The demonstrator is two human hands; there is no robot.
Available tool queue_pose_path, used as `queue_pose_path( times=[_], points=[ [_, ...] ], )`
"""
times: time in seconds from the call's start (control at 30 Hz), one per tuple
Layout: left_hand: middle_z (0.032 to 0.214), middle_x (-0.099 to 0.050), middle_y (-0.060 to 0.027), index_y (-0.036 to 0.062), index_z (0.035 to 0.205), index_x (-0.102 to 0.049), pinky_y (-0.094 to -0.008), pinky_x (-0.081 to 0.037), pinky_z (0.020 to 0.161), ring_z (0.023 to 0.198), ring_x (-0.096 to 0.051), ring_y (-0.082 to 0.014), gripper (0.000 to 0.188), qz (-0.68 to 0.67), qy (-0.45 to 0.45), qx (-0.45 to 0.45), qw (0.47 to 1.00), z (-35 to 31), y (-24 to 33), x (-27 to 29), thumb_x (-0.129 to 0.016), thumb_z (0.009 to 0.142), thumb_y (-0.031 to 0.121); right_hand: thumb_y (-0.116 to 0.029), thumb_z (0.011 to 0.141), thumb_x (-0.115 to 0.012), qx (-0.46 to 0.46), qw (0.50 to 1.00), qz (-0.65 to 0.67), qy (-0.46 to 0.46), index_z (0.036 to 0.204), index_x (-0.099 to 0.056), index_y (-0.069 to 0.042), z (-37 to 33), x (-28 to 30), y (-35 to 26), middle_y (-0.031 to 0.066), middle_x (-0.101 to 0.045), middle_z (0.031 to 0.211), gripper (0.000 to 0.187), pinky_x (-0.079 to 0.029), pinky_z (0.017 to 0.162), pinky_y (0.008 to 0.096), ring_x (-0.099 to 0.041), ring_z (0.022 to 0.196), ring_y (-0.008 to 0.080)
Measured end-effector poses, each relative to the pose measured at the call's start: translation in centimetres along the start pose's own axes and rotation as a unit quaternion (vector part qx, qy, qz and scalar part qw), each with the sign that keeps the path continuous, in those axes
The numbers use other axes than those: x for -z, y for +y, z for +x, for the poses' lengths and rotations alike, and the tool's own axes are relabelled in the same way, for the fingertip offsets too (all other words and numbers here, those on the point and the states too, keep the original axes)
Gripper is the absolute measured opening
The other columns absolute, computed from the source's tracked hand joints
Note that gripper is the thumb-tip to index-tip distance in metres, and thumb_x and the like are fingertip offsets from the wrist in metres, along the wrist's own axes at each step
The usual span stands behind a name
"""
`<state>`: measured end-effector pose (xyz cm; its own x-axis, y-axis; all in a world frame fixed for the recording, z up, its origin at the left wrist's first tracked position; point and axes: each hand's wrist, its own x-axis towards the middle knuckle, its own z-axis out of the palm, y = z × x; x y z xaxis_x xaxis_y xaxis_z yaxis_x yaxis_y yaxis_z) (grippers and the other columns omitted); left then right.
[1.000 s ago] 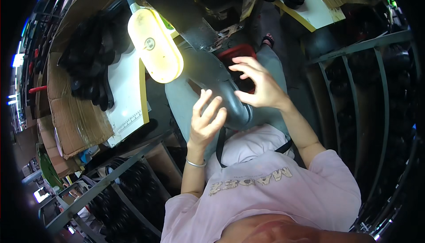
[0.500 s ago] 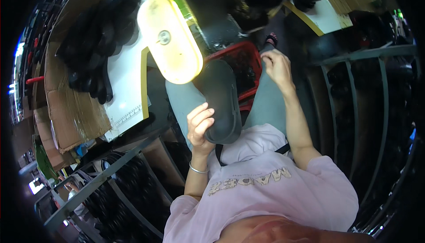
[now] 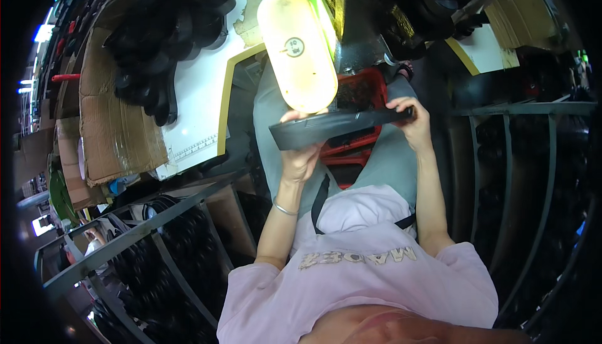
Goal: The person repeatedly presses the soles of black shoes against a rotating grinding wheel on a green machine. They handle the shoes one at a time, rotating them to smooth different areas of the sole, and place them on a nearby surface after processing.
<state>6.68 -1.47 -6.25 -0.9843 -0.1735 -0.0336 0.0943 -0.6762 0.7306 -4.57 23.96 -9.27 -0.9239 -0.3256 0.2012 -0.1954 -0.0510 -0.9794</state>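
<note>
Left hand (image 3: 300, 161) grips one end of the black shoe sole (image 3: 338, 127), right hand (image 3: 415, 125) pinches the other, and it's edge-on above the lap! Glowing lamp (image 3: 298, 56) beside it, red basket (image 3: 381, 87) beneath; off left, black pieces (image 3: 144, 43) heap by the white worktop (image 3: 194, 106).

Black sole (image 3: 342, 126): turned edge-on | right hand (image 3: 417, 128): now gripping it

Head-worn fisheye, looking down, close range
</note>
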Motion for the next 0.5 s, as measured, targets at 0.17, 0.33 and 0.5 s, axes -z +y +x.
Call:
queue_pose_path(
  times=[0.17, 0.33, 0.5],
  points=[
    [0.146, -0.040, -0.0132, 0.0224, 0.148, -0.030, -0.0585, -0.031, 0.111, 0.139, -0.034, -0.0365, 0.093, -0.132, -0.013, -0.008, 0.991, 1.4, 0.5, -0.7, -0.074, 0.074, 0.056, 0.018, 0.070, -0.069, 0.036, 0.998, -0.043, 0.001, 0.090, -0.058, -0.001, -0.8, 1.4, -2.0, 0.0092, -0.064, 0.102, 0.029, -0.048, 0.088, 0.0311, -0.061, 0.100, 0.0183],
    [0.145, -0.042, -0.0133, 0.0161, 0.144, -0.035, -0.0602, -0.030, 0.111, 0.137, -0.036, -0.0371, 0.080, -0.156, 0.075, 0.017, 0.985, 1.6, -0.2, -0.2, -0.072, 0.082, 0.050, 0.007, 0.077, -0.073, 0.059, 0.998, -0.029, 0.016, 0.106, -0.061, 0.000, 0.2, 1.2, -3.8, 0.0088, -0.063, 0.109, 0.033, -0.049, 0.089, 0.0298, -0.060, 0.100, 0.0166],
    [0.142, -0.045, -0.0138, 0.0139, 0.135, -0.046, -0.0656, -0.030, 0.110, 0.136, -0.037, -0.0372, 0.063, -0.201, 0.080, 0.014, 0.976, 1.5, -0.1, -0.6, -0.071, 0.085, 0.044, -0.010, 0.083, -0.076, -0.009, 0.997, 0.063, 0.041, 0.122, -0.054, 0.000, 0.6, 0.3, -4.4, 0.0086, -0.062, 0.111, 0.046, -0.050, 0.088, 0.0262, -0.059, 0.100, 0.0134]
  ],
)
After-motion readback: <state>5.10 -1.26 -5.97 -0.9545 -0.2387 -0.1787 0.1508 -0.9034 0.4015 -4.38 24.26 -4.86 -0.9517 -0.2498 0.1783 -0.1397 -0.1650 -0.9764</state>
